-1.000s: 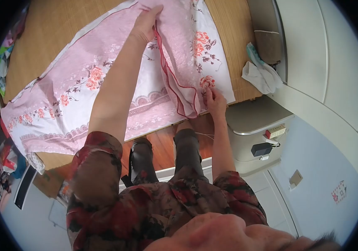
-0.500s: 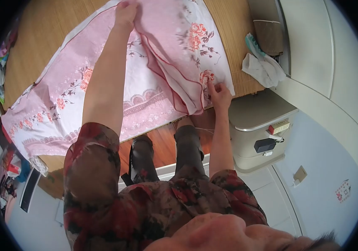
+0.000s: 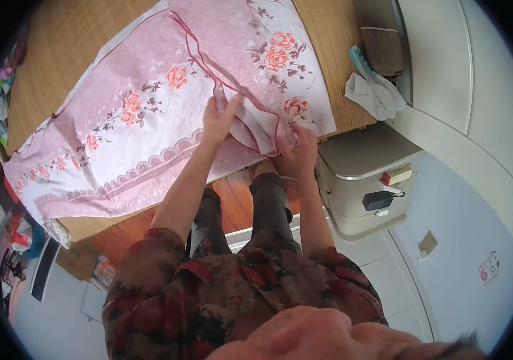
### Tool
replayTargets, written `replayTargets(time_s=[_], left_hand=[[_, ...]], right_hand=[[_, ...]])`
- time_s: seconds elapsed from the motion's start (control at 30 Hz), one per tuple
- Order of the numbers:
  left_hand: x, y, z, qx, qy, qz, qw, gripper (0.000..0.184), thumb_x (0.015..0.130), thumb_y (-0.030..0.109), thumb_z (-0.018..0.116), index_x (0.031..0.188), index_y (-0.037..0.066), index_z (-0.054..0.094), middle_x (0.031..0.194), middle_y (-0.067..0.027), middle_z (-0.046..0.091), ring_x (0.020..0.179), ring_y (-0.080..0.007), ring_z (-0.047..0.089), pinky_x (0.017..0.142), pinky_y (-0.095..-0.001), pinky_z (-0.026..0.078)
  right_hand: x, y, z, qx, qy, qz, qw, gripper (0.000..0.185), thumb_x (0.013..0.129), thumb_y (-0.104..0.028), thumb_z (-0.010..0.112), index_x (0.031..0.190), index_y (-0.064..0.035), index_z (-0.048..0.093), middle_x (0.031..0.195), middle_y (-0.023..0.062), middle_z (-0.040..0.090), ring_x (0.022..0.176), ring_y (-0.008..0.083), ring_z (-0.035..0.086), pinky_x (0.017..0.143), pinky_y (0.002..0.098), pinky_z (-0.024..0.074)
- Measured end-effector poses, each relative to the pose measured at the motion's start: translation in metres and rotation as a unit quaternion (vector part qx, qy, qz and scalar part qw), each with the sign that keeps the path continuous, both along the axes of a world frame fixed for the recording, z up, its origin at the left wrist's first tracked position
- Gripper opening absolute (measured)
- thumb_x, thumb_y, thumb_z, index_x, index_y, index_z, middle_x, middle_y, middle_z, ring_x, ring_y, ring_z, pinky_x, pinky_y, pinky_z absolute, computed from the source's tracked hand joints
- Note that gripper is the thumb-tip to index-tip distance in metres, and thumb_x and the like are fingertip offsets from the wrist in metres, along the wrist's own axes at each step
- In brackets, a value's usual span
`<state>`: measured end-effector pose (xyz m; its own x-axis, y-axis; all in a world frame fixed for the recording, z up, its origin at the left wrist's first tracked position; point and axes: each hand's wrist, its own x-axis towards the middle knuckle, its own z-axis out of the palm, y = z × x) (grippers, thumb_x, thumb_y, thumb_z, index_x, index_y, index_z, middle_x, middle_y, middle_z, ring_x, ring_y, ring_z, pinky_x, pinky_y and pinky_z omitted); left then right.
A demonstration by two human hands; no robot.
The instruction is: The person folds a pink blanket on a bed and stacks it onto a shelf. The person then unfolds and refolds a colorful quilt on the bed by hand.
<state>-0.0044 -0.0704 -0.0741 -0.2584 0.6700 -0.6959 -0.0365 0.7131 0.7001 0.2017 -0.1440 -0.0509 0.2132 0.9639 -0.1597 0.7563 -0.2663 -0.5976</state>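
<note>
A pink and white floral cloth (image 3: 130, 135) with thin red edging is spread over the near part of a bamboo-mat-like surface. Its red-edged opening (image 3: 259, 120) runs diagonally, with a pale inner layer showing. My left hand (image 3: 217, 120) rests on the cloth at the left side of this opening, thumb and fingers apart. At the near lower corner of the opening, my right hand (image 3: 301, 147) is closed on the cloth with bent fingers. Those fingers are slightly blurred, and the exact hold is partly hidden.
The woven mat (image 3: 70, 54) extends beyond the cloth. At right lie a white crumpled cloth (image 3: 376, 96) and a brown holder (image 3: 381, 51). A grey-topped cabinet (image 3: 367, 150) stands beside the near right corner, with a black adapter (image 3: 378, 201) on its side. Colourful items crowd the far left.
My left hand has come back toward me from the far end of the cloth to the red-edged opening. My right hand has shifted slightly left and nearer, to the opening's corner.
</note>
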Motion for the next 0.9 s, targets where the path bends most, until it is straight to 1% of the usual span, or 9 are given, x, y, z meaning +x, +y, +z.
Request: replayTargets(time_s=[0.23, 0.27, 0.4, 0.5, 0.57, 0.6, 0.73, 0.83, 0.9], left_hand=[[0.040, 0.000, -0.035, -0.085, -0.022, -0.037, 0.995, 0.047, 0.075, 0.020, 0.070, 0.111, -0.003, 0.050, 0.101, -0.0133, 0.060, 0.090, -0.0233, 0.060, 0.076, -0.0352, 0.050], [0.043, 0.003, -0.022, -0.060, -0.183, 0.059, 0.979, 0.033, 0.075, 0.010, 0.066, 0.103, -0.001, 0.055, 0.091, -0.0099, 0.062, 0.080, -0.0197, 0.062, 0.066, -0.0320, 0.050], [0.017, -0.012, -0.048, -0.125, -0.354, 0.062, 0.925, 0.028, 0.075, 0.009, 0.067, 0.099, 0.001, 0.057, 0.082, -0.0058, 0.063, 0.072, -0.0155, 0.061, 0.060, -0.0283, 0.049], [0.001, -0.015, -0.055, -0.088, -0.215, -0.028, 0.972, 0.031, 0.075, 0.012, 0.068, 0.103, 0.001, 0.057, 0.081, -0.0044, 0.063, 0.071, -0.0150, 0.061, 0.062, -0.0290, 0.049], [-0.006, -0.029, -0.059, 0.061, -0.073, -0.074, 0.993, 0.037, 0.076, 0.015, 0.069, 0.107, 0.002, 0.056, 0.079, -0.0056, 0.063, 0.070, -0.0165, 0.061, 0.064, -0.0302, 0.050], [-0.009, -0.021, -0.028, 0.098, 0.148, -0.141, 0.974, 0.046, 0.075, 0.017, 0.071, 0.115, 0.003, 0.053, 0.087, -0.0095, 0.064, 0.073, -0.0194, 0.062, 0.068, -0.0309, 0.050], [-0.011, 0.003, 0.007, 0.148, 0.185, -0.077, 0.968, 0.061, 0.073, 0.018, 0.071, 0.127, 0.006, 0.043, 0.109, -0.0153, 0.055, 0.083, -0.0263, 0.060, 0.073, -0.0336, 0.050], [-0.001, 0.009, -0.037, 0.252, 0.257, -0.099, 0.928, 0.063, 0.073, 0.014, 0.069, 0.129, 0.007, 0.041, 0.108, -0.0162, 0.054, 0.086, -0.0300, 0.059, 0.077, -0.0371, 0.049], [-0.009, 0.015, -0.043, 0.192, 0.206, -0.138, 0.949, 0.062, 0.074, 0.009, 0.064, 0.131, 0.008, 0.038, 0.110, -0.0178, 0.054, 0.091, -0.0342, 0.058, 0.079, -0.0410, 0.048]], right_hand=[[-0.032, -0.028, 0.008, 0.038, -0.055, 0.158, 0.985, 0.039, 0.064, -0.010, 0.068, 0.103, -0.0053, 0.060, 0.096, 0.0088, 0.057, 0.090, 0.0295, 0.053, 0.077, 0.0404, 0.0409], [-0.033, -0.031, 0.007, 0.067, -0.028, 0.170, 0.983, 0.040, 0.061, -0.008, 0.068, 0.101, -0.0069, 0.060, 0.097, 0.0083, 0.056, 0.090, 0.0291, 0.052, 0.074, 0.0407, 0.0400], [-0.043, -0.040, 0.002, 0.052, -0.052, 0.217, 0.973, 0.034, 0.065, -0.007, 0.067, 0.099, -0.0042, 0.063, 0.094, 0.0087, 0.057, 0.089, 0.0302, 0.053, 0.079, 0.0409, 0.0418], [-0.044, -0.029, -0.013, 0.024, -0.075, 0.223, 0.972, 0.027, 0.068, -0.007, 0.066, 0.095, -0.0036, 0.063, 0.093, 0.0105, 0.059, 0.087, 0.0317, 0.055, 0.078, 0.0413, 0.0435], [-0.037, -0.029, -0.008, 0.002, 0.062, 0.165, 0.984, 0.029, 0.071, -0.010, 0.066, 0.099, -0.0060, 0.061, 0.090, 0.0126, 0.058, 0.086, 0.0338, 0.055, 0.078, 0.0438, 0.0426], [-0.028, -0.023, -0.005, 0.016, 0.039, 0.148, 0.988, 0.028, 0.073, -0.012, 0.065, 0.099, -0.0052, 0.061, 0.091, 0.0137, 0.059, 0.088, 0.0343, 0.055, 0.077, 0.0446, 0.0430], [0.021, 0.027, 0.004, 0.096, -0.086, 0.033, 0.991, 0.034, 0.079, -0.022, 0.066, 0.103, 0.0008, 0.058, 0.097, 0.0188, 0.058, 0.093, 0.0372, 0.055, 0.079, 0.0460, 0.0435], [0.062, 0.067, -0.023, 0.092, -0.225, 0.022, 0.970, 0.053, 0.078, -0.032, 0.070, 0.112, 0.0042, 0.053, 0.101, 0.0235, 0.057, 0.096, 0.0394, 0.053, 0.083, 0.0466, 0.0430], [0.078, 0.086, -0.040, 0.009, -0.168, 0.021, 0.985, 0.060, 0.076, -0.036, 0.071, 0.116, 0.0039, 0.051, 0.102, 0.0230, 0.057, 0.096, 0.0368, 0.055, 0.082, 0.0445, 0.0440]])
